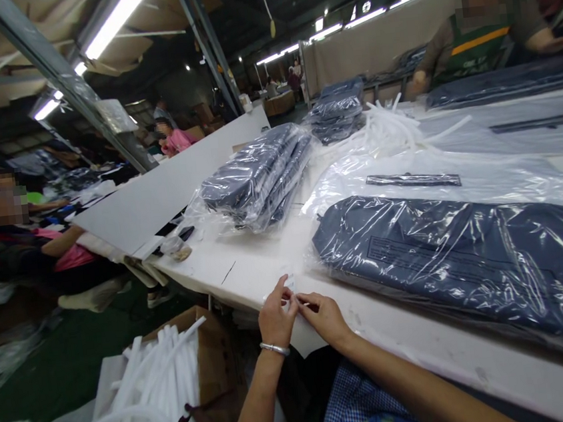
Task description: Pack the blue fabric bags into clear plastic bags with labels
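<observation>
My left hand, with a silver bracelet at the wrist, and my right hand meet at the fingertips over the table's front edge. Both are pinched around a small whitish, translucent piece with faint print, partly hidden by the fingers. To the right of my hands lies a large dark blue item in clear plastic. A stack of similar wrapped items rests beyond my hands on the white table.
White foam tubes fill a cardboard box at lower left. More white strips lie at the table's back. A person in a green apron stands across; another person sits at far left.
</observation>
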A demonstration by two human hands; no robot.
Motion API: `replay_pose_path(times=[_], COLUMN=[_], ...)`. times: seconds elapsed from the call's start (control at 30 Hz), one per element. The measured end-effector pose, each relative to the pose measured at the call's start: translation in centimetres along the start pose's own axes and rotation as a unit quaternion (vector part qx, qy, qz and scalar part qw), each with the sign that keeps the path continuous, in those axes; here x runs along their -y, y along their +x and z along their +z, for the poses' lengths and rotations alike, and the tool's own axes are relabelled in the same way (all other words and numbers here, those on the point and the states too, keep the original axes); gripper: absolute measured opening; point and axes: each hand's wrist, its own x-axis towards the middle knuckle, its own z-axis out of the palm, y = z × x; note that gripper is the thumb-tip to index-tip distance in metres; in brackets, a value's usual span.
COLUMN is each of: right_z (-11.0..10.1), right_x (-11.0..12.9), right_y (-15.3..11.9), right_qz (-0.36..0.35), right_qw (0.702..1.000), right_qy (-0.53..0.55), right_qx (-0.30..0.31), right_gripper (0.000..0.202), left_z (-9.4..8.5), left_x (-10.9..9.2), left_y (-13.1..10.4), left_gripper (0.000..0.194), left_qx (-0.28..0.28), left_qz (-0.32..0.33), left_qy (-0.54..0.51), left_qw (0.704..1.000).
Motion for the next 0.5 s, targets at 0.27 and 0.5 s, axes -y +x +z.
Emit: replay_pose_path(times=[0.27,0.5], right_z=[1.5,2.4], right_x=[-1.3,-0.9], right_y=[0.7,2.5], right_qz=[0.179,0.198], right_qw=[0.968,0.957], right_qy=[0.165,0.206], right_qx=[-0.055,-0.054], right_gripper=[0.047,0.045], left_z=[0.9,0.6], left_x=[2.5,4.7], left_y=[1.5,3.5], left_gripper=[0.068,0.073], left_qx=[-0.033,-0.050], left_qz=[-0.179,-0.228], left_qy=[-0.313,-0.359], left_qw=[0.932,0.904])
